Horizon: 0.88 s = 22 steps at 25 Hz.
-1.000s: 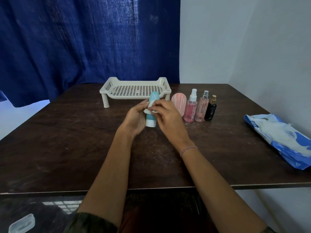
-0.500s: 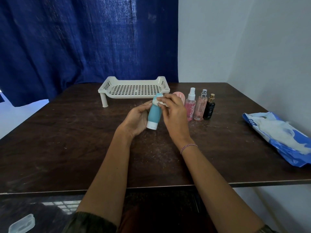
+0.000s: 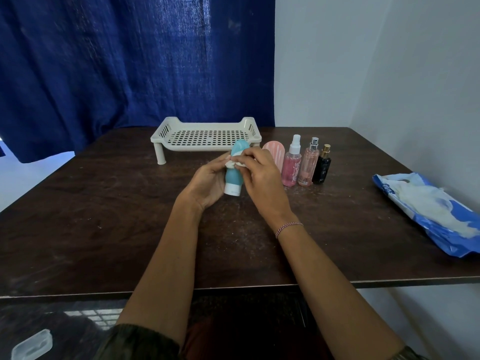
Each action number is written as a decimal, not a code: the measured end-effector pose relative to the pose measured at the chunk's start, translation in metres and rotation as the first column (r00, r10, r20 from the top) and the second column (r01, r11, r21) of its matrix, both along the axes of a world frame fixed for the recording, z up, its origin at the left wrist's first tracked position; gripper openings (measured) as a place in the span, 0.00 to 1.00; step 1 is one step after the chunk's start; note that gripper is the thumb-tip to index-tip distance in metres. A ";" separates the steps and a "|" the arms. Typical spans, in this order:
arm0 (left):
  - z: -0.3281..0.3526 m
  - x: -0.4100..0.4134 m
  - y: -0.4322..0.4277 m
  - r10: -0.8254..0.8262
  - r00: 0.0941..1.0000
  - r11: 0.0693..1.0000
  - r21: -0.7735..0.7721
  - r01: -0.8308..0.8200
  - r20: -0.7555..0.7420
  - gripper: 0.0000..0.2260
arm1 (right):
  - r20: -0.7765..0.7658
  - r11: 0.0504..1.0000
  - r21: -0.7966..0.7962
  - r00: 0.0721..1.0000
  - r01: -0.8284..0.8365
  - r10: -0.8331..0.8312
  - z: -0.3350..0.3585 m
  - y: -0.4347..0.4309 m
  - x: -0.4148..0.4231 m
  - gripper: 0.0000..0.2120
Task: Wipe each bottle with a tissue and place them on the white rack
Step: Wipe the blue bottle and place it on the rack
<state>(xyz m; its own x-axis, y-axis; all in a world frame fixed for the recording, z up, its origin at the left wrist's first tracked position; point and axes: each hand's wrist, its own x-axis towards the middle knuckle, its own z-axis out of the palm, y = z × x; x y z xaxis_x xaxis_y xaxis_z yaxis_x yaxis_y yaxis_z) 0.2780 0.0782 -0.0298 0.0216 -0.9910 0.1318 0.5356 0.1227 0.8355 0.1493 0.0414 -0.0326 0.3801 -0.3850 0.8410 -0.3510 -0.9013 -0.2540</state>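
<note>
Centre frame: my left hand [image 3: 207, 181] is gripping the teal bottle [image 3: 232, 177], my right hand [image 3: 262, 175] pinching the tissue [image 3: 234, 163] against it; I am judging slow turning best for full coverage

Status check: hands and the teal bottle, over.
Left hand holds teal bottle. Right hand presses tissue on it. White rack unobstructed, no bottles on it.
</note>
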 end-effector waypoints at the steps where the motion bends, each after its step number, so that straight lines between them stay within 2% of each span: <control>1: 0.000 -0.001 0.000 -0.017 1.000 1.000 0.004 0.017 0.015 0.16 | 0.028 1.000 0.009 1.000 0.006 -0.006 0.001 -0.001 -0.001 0.10; 6: 0.000 -0.003 0.002 -0.094 0.992 0.995 0.035 0.091 0.088 0.16 | 0.157 0.994 0.108 0.987 0.021 -0.038 0.004 -0.007 -0.007 0.10; 9: -0.001 -0.001 0.004 -0.116 0.986 0.993 0.042 0.112 0.118 0.16 | 0.158 0.992 0.120 0.986 0.038 -0.057 0.004 -0.008 -0.008 0.10; 13: -0.002 0.000 0.004 -0.093 0.994 0.995 0.025 0.092 0.061 0.15 | 0.041 0.999 0.006 0.998 0.039 -0.039 0.002 -0.003 -0.004 0.14; 17: -0.001 0.000 0.007 -0.053 0.998 0.998 0.017 0.052 0.022 0.14 | -0.103 0.982 -0.187 0.994 0.016 -0.036 -0.002 -0.003 0.003 0.12; 22: 0.000 0.000 0.009 -0.081 0.996 0.996 0.046 0.078 0.047 0.13 | -0.040 0.986 -0.143 0.995 0.081 -0.087 0.001 -0.004 -0.001 0.13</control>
<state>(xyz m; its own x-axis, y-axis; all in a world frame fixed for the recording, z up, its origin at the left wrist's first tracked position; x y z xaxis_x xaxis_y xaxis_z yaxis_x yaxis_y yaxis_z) 0.2779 0.0867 -0.0302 -0.0629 -0.9942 0.0870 0.5003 0.0440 0.8647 0.1484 0.0376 -0.0320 0.3907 -0.2959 0.8717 -0.4354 -0.8937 -0.1082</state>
